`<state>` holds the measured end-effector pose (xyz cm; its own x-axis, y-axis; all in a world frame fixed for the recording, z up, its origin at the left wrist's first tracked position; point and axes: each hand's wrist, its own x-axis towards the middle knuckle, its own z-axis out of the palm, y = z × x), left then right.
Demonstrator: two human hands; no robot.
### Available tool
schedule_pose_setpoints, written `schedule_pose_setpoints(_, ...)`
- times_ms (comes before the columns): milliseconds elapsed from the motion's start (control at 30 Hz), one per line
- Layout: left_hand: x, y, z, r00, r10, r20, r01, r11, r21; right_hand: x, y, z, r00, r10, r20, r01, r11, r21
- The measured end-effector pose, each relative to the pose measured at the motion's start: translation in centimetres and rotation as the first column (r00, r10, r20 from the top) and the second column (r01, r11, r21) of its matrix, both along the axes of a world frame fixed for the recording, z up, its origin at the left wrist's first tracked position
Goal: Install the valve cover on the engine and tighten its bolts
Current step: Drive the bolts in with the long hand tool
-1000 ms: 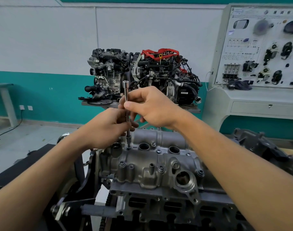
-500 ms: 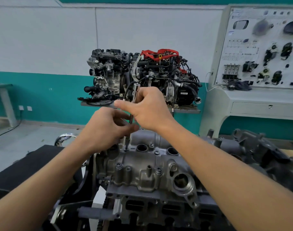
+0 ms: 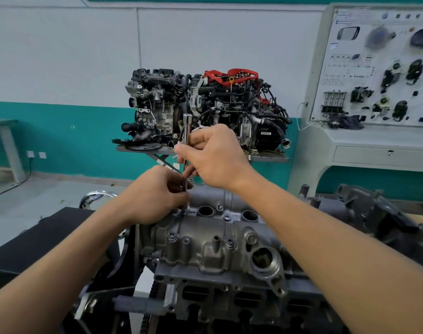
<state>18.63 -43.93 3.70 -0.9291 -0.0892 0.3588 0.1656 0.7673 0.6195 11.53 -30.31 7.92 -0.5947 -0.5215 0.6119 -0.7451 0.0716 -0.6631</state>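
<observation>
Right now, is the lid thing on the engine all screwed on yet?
Not yet. The valve cover already sits on the engine, with several bolts in their holes. In hand: both hands, left hand low and right hand high, hold a long socket driver upright on a far-edge bolt. I can't tell which bolts are tight.

No text, label, brand or number can be read. The display board (image 3: 379, 66), to the right of the red-topped engine (image 3: 232, 109), carries printed lines and a blue tag too blurred to make out. A white sticker on that engine's lower right side is also illegible.
</observation>
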Motion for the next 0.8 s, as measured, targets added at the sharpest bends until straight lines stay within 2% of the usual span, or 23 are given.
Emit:
schedule_pose_setpoints(133, 0.1, -0.1, 0.2, 0.997, 0.066, -0.03, -0.068, 0.995, -0.075, 0.3, -1.1, -0.5, 0.987, -0.12, -0.108, 0.113, 0.991, -0.067)
schedule_pose_setpoints(267, 0.4, 0.1, 0.2, 0.997, 0.068, -0.033, -0.07, 0.996, -0.055, 0.6, -0.8, -0.4, 0.994, -0.08, -0.076, 0.076, 0.996, -0.051)
schedule_pose_setpoints(400, 1.1, 0.8, 1.8, 0.987, 0.04, -0.159, -0.02, 0.992, 0.122, 0.9, 1.1, 2.2, 0.997, 0.028, 0.078, -0.012, 0.979, -0.201)
schedule_pose_setpoints(467, 1.5, 2.4, 3.4, 0.98, -0.029, -0.199, 0.048, 0.995, 0.092, 1.0, 3.1, 3.7, 0.988, 0.059, 0.141, -0.018, 0.961, -0.275)
schedule_pose_setpoints(567, 1.9, 5.7, 5.3, 0.976, -0.149, -0.159, 0.153, 0.988, 0.01, 1.7, 6.7, 3.6, 0.97, 0.069, 0.234, 0.005, 0.953, -0.303)
schedule_pose_setpoints(633, 1.6, 9.4, 6.0, 0.962, -0.249, -0.115, 0.253, 0.967, 0.027, 2.2, 10.4, 2.5, 0.94, 0.065, 0.334, 0.058, 0.936, -0.346)
schedule_pose_setpoints(700, 1.1, 14.0, 6.2, 0.926, -0.374, -0.049, 0.377, 0.912, 0.159, 2.9, 15.3, 1.7, 0.923, 0.01, 0.385, 0.144, 0.918, -0.369)
schedule_pose_setpoints(800, 0.9, 21.9, 5.6, 0.82, -0.571, 0.036, 0.477, 0.718, 0.507, 4.8, 24.4, 1.4, 0.912, -0.207, 0.355, 0.3, 0.925, -0.234)
